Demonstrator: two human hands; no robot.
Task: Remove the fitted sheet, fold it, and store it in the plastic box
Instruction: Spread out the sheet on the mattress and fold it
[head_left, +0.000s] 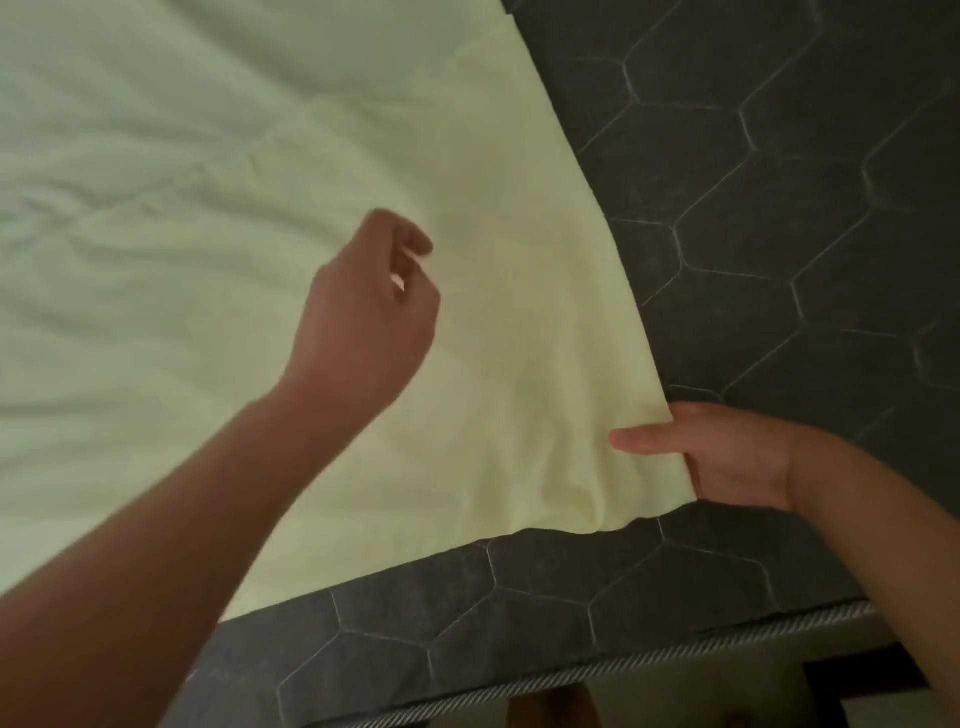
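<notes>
Fitted sheet (493, 322), pale yellow, lies loose across the dark quilted mattress (779, 156). Right hand (727, 457) grips 1 corner near the mattress edge, thumb on top. Left hand (363, 317) hovers blurred above the cloth, fingers loosely curled, holding nothing.

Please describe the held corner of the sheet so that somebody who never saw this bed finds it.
The dark grey mattress with hexagon stitching is partly covered by a pale yellow sheet. Follow its right edge to the near side: the corner there is gripped by the right hand, the only spot where cloth is held.
</notes>
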